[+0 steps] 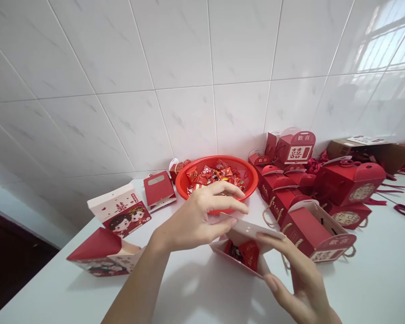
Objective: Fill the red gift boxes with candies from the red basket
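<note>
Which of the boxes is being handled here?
The open box at front centre, between left hand and right hand, red packets inside; neither hand grips another.

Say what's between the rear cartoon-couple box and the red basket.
In the head view, a red box, with a smaller red item behind it by the basket.

A single head-worn view looks forward and steeply down from above the smooth white counter (195, 297). It faces the glossy white, grey-veined tiled wall (185, 54), which fills the frame at 12 o'clock, its upright joints fanning apart towards the top; the counter spreads across 6 o'clock, its side edge slanting off to 8. The bare left hand (202, 216) and bare right hand (305, 281) are close to the lens, entering from about 7 and 5 o'clock. The round red plastic basket (253, 177) sits farther off, near centre.
</note>
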The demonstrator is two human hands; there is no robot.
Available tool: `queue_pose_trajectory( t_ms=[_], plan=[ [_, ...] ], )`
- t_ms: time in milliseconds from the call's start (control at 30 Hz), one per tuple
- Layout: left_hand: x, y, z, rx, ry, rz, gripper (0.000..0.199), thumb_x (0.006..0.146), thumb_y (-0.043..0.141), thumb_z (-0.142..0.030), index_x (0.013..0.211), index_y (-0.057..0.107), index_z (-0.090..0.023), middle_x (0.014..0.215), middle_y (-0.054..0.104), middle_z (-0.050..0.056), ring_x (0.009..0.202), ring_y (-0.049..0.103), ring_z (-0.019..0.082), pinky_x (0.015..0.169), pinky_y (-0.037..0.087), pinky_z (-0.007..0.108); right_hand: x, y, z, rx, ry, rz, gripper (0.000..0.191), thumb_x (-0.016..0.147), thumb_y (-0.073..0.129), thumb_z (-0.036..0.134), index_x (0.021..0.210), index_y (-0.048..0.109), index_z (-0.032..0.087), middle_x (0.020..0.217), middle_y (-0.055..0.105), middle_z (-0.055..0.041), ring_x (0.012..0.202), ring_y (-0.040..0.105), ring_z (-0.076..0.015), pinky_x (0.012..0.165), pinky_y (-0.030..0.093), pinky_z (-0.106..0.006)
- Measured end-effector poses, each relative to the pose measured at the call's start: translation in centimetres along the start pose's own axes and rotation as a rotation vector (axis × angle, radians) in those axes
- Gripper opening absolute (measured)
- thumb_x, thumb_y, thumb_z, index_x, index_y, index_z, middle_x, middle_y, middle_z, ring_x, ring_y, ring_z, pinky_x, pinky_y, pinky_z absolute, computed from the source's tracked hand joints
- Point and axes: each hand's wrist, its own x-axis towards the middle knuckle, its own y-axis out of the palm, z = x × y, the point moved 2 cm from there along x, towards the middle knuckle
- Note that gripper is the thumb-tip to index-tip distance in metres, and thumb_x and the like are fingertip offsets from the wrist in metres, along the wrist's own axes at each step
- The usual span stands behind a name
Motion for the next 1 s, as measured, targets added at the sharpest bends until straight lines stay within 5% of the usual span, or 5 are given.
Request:
queue_pose_trajectory(
  t_ms=[167, 433, 800, 1000],
  plan=[
    [-0.6, -0.8, -0.2, -0.001, -0.075, 0.138, 0.022, 0.092, 0.064, -0.02, 0.111, 0.074, -0.022, 0.104, 0.073, 0.005, 0.093, 0.068, 0.019, 0.09, 0.052, 0.031, 0.4, 0.2, 0.8, 0.056, -0.044, 0.071, 0.04, 0.096, 0.058, 0.029, 0.135, 0.058, 0.022, 0.116, 0.071, -0.0095, 0.107, 0.068, -0.0248, 0.091, 0.056, -0.035],
    [-1.6, -0.6, -1.1, -0.125, -0.094, 0.426, 0.05, 0.082, 0.079, -0.039, 0.128, 0.067, -0.023, 0.111, 0.073, 0.008, 0.098, 0.068, 0.023, 0.088, 0.051, 0.03, 0.6, 0.0, 1.2, 0.128, -0.093, 0.143, 0.04, 0.096, 0.057, 0.032, 0.133, 0.058, 0.018, 0.12, 0.068, -0.0157, 0.108, 0.067, -0.0294, 0.086, 0.058, -0.041],
    [-1.8, -0.3, -1.1, -0.15, -0.079, 0.482, 0.055, 0.084, 0.078, -0.039, 0.135, 0.063, -0.025, 0.122, 0.071, 0.007, 0.108, 0.067, 0.024, 0.093, 0.05, 0.03, 0.6, 0.2, 1.5, 0.15, -0.116, 0.123, 0.041, 0.093, 0.061, 0.032, 0.131, 0.06, 0.018, 0.111, 0.069, -0.0162, 0.104, 0.069, -0.032, 0.081, 0.058, -0.044],
    [-1.1, -0.9, 0.1, -0.175, -0.23, 0.462, 0.049, 0.083, 0.078, -0.043, 0.128, 0.068, -0.025, 0.122, 0.072, 0.006, 0.112, 0.066, 0.025, 0.094, 0.05, 0.029, 0.0, 0.0, 1.1, 0.134, -0.12, 0.109, 0.046, 0.092, 0.06, 0.029, 0.136, 0.057, 0.018, 0.117, 0.069, -0.0165, 0.104, 0.069, -0.0322, 0.083, 0.058, -0.044]
  ],
)
